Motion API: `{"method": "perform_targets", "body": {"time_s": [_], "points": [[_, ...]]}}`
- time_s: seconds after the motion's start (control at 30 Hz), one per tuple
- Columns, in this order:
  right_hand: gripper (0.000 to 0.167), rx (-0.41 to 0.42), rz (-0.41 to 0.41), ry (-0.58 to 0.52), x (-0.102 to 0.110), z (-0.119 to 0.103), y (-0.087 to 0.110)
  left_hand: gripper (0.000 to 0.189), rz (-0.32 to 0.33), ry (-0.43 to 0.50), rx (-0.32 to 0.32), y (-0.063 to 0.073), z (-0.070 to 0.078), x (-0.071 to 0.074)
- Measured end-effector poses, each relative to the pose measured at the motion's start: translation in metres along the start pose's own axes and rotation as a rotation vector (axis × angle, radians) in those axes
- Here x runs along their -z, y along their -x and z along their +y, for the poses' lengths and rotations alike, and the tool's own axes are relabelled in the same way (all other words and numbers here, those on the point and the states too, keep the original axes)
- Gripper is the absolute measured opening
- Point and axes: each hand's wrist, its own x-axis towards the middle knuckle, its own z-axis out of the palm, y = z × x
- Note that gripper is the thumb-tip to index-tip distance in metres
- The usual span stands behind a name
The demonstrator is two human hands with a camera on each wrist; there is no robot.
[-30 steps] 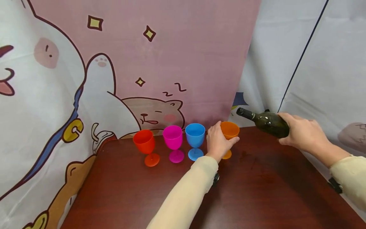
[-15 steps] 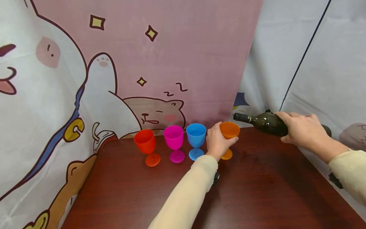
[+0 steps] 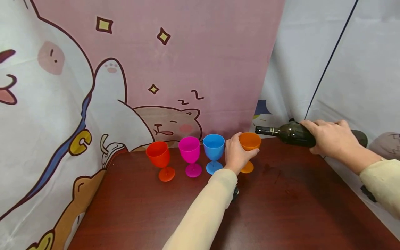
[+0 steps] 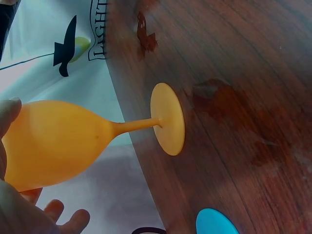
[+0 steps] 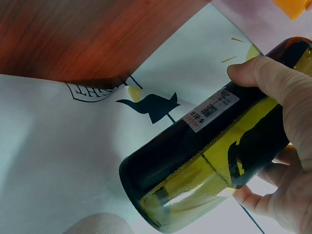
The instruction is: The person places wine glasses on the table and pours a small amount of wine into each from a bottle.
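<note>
In the head view my left hand grips the bowl of an orange goblet, thumb on its near right side. The left wrist view shows that goblet's stem and round foot at the tabletop. My right hand holds a dark green wine bottle around its body. The bottle lies almost level, its neck pointing left, with the mouth just above the goblet's right rim. Liquid shows through the glass of the bottle in the right wrist view. Whether any liquid is flowing, I cannot tell.
Left of the orange goblet stand a blue goblet, a magenta goblet and a red goblet. All are on the dark wooden table. Wet patches mark its surface. A printed cloth hangs behind.
The bottle has tipped from a slant to almost level, and its mouth has moved slightly left and down toward the orange goblet. The left hand keeps its grip, practically still.
</note>
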Motion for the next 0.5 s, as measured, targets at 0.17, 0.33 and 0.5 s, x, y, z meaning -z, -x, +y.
{"method": "perform_targets", "body": {"time_s": [0.17, 0.33, 0.5], "points": [[0.095, 0.005, 0.000, 0.012, 0.0014, -0.0002, -0.0018, 0.086, -0.009, 0.017, -0.001, -0.0005, -0.0005, 0.0008], [0.097, 0.022, -0.008, 0.027, 0.0037, 0.0003, -0.0026, 0.085, -0.014, 0.017, -0.003, -0.0007, -0.0010, 0.0008], [0.097, 0.020, -0.027, 0.047, 0.0065, 0.0021, -0.0019, 0.085, -0.014, 0.024, -0.002, -0.0002, 0.0002, -0.0002]]}}
